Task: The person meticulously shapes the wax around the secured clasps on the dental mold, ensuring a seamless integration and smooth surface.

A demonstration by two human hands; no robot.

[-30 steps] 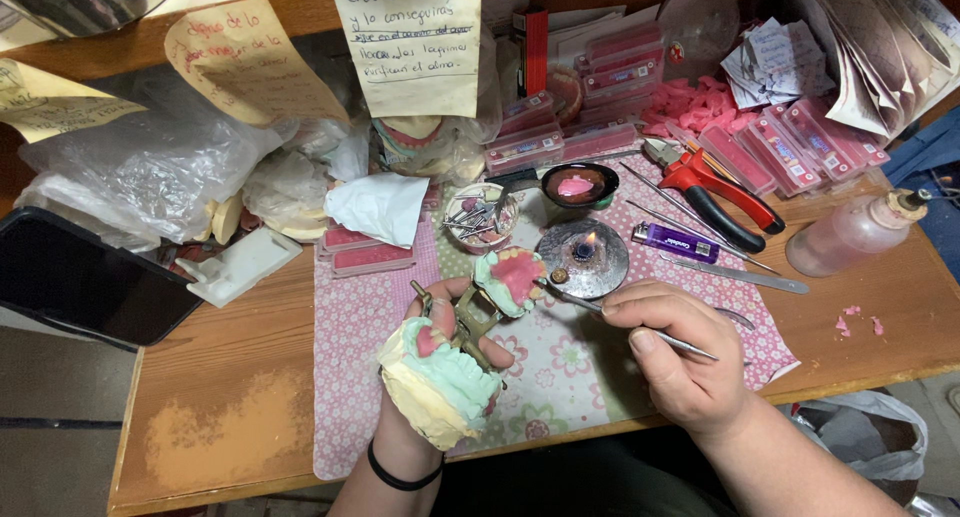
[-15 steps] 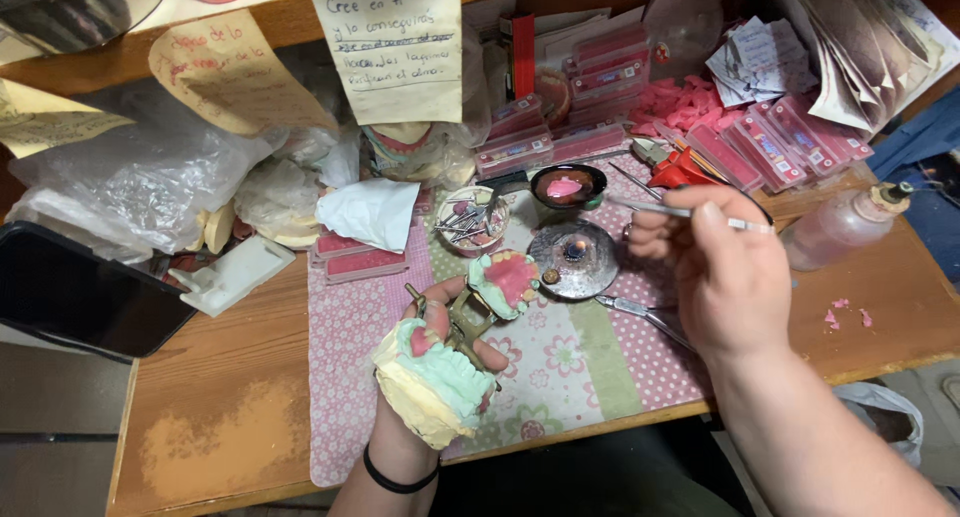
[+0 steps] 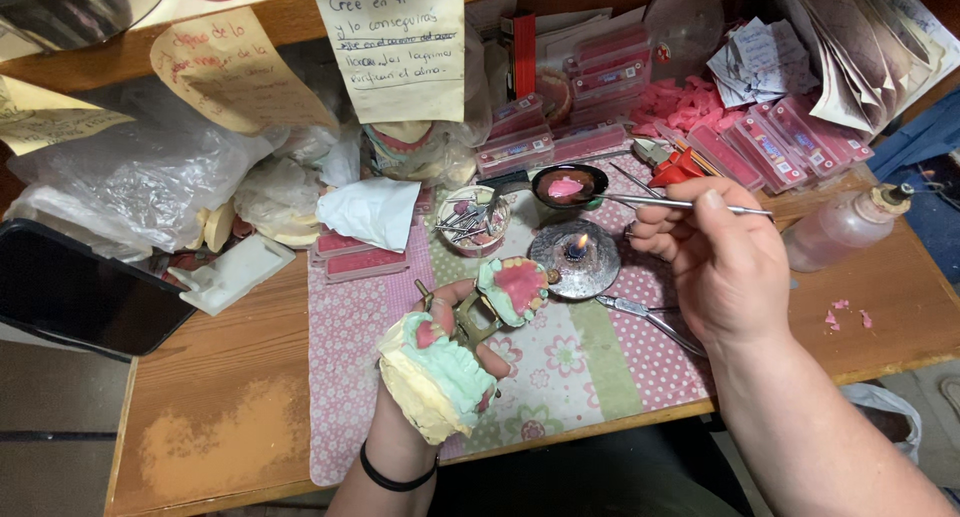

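Note:
My left hand grips a hinged metal frame carrying two dental plaster casts: a yellowish-green one in my palm and a smaller open one with pink wax swung away. My right hand holds a thin metal instrument whose tip reaches into a small dark bowl of pink wax. Just below that bowl a small round metal burner shows a lit flame.
A patterned cloth mat covers the wooden table. A tin of metal tools, pliers, red-handled cutters, pink boxes, a plastic bottle, a dark tablet, plastic bags and paper notes crowd around.
My right hand has risen from the mat beside the casts to the upper right, bringing the instrument's tip to the wax bowl. My left hand stays put with the casts.

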